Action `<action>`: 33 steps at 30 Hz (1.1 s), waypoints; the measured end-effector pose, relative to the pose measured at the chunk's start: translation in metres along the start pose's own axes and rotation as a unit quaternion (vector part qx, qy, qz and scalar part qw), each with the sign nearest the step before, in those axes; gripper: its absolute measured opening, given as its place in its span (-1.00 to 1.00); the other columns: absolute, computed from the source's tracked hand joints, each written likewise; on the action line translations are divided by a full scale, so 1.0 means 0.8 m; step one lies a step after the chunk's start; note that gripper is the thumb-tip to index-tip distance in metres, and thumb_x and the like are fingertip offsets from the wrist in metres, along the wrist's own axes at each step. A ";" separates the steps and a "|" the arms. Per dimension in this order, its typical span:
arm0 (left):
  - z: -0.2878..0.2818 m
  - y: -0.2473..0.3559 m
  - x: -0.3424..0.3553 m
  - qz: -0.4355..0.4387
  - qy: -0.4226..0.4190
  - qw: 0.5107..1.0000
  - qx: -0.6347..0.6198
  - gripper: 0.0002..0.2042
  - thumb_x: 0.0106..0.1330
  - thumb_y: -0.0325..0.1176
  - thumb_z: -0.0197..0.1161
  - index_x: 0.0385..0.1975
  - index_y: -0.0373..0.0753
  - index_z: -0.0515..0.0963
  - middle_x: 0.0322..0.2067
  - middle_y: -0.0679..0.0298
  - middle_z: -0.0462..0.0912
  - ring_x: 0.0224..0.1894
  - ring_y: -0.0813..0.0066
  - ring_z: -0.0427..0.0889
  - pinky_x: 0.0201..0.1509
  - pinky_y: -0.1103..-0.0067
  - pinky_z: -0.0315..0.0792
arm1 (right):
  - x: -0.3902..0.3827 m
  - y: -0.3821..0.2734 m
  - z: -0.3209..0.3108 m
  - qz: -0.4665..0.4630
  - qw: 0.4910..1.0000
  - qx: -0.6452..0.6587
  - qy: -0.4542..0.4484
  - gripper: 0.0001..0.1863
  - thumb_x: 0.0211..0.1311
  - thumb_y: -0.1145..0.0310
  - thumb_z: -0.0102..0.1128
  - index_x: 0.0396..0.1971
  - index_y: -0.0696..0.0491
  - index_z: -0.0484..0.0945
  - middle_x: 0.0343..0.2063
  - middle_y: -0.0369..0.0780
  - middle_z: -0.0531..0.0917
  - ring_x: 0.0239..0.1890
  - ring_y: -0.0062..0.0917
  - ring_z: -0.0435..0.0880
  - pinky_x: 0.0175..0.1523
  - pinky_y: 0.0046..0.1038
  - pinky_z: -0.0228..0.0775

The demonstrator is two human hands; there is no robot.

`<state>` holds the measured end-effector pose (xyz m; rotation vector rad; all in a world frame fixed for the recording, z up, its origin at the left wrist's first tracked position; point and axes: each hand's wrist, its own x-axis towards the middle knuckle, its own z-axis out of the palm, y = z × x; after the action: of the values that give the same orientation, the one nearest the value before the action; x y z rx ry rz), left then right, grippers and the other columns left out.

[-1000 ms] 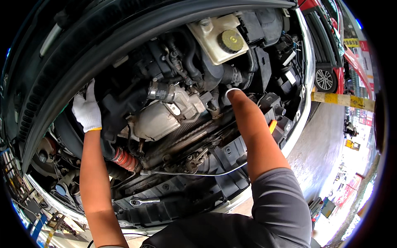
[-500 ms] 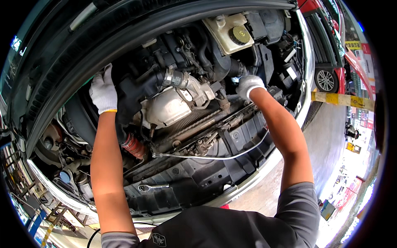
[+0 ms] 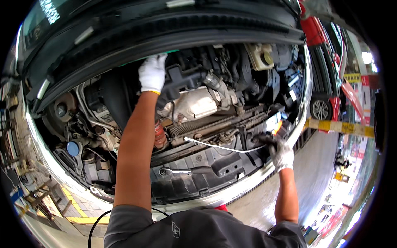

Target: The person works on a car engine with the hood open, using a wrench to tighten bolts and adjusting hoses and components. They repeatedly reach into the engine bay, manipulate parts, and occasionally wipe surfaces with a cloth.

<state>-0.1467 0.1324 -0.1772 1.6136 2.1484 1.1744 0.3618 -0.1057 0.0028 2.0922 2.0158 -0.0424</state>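
Note:
My left hand (image 3: 152, 73), in a white knit glove, reaches to the back of a car's engine bay beside a black plastic housing (image 3: 182, 78). Its fingers are bent, and what lies under them is hidden. Near the front right of the bay, my gloved right hand (image 3: 283, 156) curls at a dark piece by the right end of a thin silver flexible rod (image 3: 223, 146). Whether that piece is the rod's handle cannot be made out. Just beyond those fingers show a bright bluish-white patch and an orange piece (image 3: 278, 127). A ratchet wrench (image 3: 178, 170) lies on the black front panel.
A silvery heat shield (image 3: 196, 103) covers the engine's front. An orange-red ribbed hose (image 3: 160, 135) runs down beside my left forearm. The fluid reservoir (image 3: 257, 58) sits at the back right, and a blue cap (image 3: 73, 149) at the left. Beyond stands a red car (image 3: 321, 108).
My right hand has come back from deep beside the engine to the bay's front right edge. My left hand stays at the back, its fingers more bent. The view has shifted.

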 end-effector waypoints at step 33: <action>-0.008 0.004 0.013 0.044 -0.033 0.997 0.050 -0.59 0.53 0.08 0.19 -0.14 -0.16 0.74 -0.31 0.09 0.80 -0.22 0.09 0.79 -0.05 0.28 0.63 | -0.063 -0.369 0.041 -0.439 0.879 0.108 -0.150 -0.74 0.30 0.25 0.18 -0.07 -0.02 0.64 -0.26 -0.21 0.65 -0.13 -0.28 0.67 -0.01 -0.16 0.48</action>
<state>-0.1521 0.1392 -0.1678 1.7799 2.1457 1.0385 0.0717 -0.1543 -0.0637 0.9819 2.6269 -0.7159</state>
